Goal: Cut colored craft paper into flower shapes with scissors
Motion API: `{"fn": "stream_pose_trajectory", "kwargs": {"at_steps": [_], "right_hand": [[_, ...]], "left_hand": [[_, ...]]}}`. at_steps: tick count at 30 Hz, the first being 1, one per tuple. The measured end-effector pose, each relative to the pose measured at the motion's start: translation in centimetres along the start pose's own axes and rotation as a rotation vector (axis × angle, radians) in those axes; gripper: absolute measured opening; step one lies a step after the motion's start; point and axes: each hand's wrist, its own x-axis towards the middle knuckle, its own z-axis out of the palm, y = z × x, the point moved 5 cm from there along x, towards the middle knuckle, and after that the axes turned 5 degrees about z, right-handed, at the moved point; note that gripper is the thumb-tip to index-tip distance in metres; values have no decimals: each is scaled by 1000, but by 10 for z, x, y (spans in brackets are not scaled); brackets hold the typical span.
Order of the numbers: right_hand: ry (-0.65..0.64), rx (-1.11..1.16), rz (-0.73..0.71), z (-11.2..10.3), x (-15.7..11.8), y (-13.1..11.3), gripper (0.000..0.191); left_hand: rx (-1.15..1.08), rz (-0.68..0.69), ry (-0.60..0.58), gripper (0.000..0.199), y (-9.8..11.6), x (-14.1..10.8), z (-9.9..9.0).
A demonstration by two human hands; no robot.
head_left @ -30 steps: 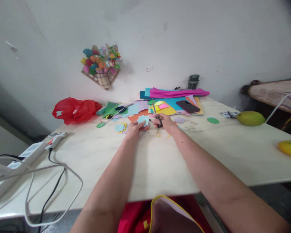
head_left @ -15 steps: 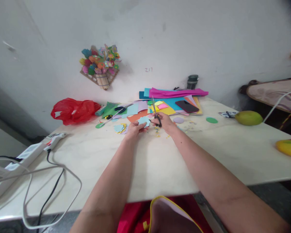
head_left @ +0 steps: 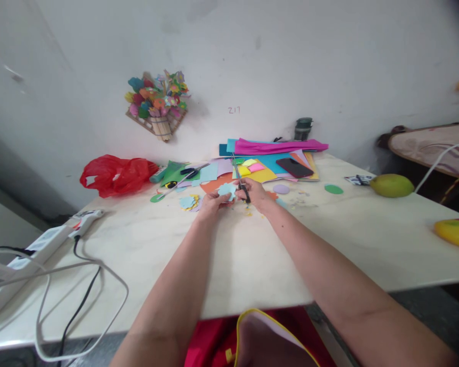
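Pinched in my left hand is a light blue paper piece with a scalloped edge. My right hand grips the handles of the scissors, whose blades point up and away, just right of the blue paper. Left of my left hand lies a small stack of light blue and yellow cut shapes. Small paper scraps lie under and right of my hands. A lilac circle and a green circle rest to the right.
Coloured sheets, a second pair of scissors and a phone lie at the back. A red plastic bag is back left, a power strip with cables at left, and a green mango at right.
My right hand has shifted slightly left with the scissors, and their blades have tilted left. An orange paper piece now shows beside my right wrist. My left hand has hardly moved.
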Motion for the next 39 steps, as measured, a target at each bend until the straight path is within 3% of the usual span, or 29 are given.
{"fn": "stream_pose_trajectory", "kwargs": {"at_steps": [6,12,20,39], "right_hand": [[-74,-99,73,-2,-1,6,46],[-189,-207,90,-8,-3,5,32],[-351,-361,177,-2,-12,2,27],[-362,-437,209,-5,-6,14,30]], "left_hand": [[-105,19,55,45,6,-3,2],[-149,66,114,41,11,-3,-1],[-229,59,206,34,11,0,-9],[-289,38,176,28,10,-3,-4]]}}
